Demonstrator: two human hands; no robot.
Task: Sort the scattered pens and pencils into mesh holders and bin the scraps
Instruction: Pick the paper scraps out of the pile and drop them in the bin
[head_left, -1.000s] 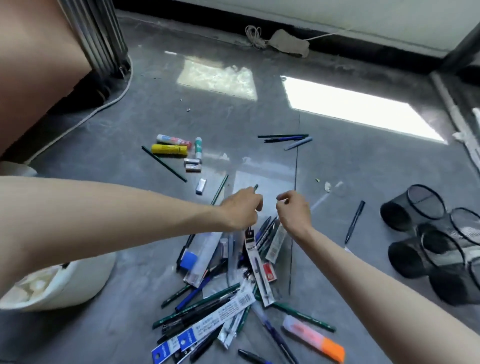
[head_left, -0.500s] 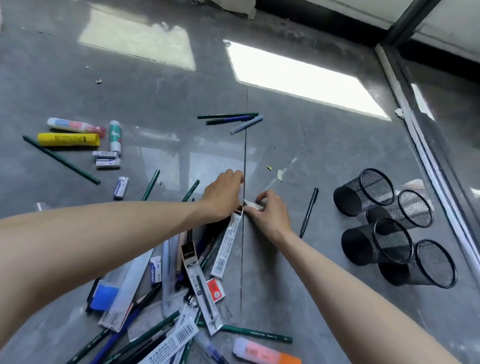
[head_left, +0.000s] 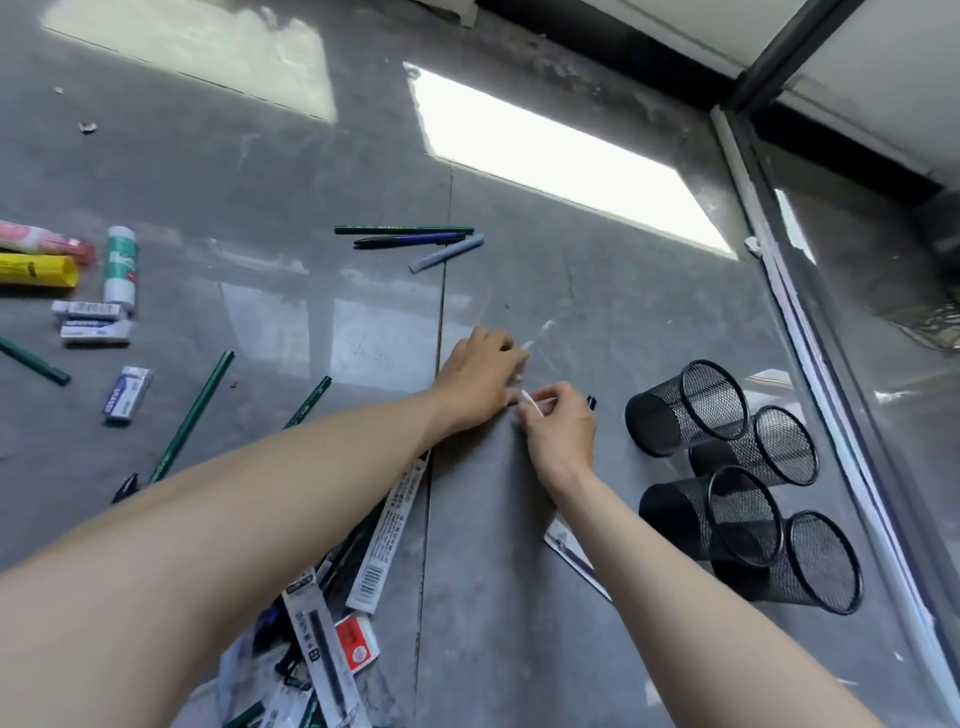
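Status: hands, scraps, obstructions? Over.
Right hand pinches thin white scrap strip. Left hand curled on floor beside it, grip unclear. Four black mesh holders lie on their sides to the right; black pen between.

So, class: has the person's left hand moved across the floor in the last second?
Yes. The left hand was left of the floor seam; now it lies right of it, nearer the mesh holders, beside the right hand pinching a white strip.

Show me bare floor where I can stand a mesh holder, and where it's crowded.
Free: the grey floor between the three loose pens and the left hand; also the strip between the refill packet and the right forearm. Crowded: the pile under the left arm, the mesh holders, the erasers at far left.
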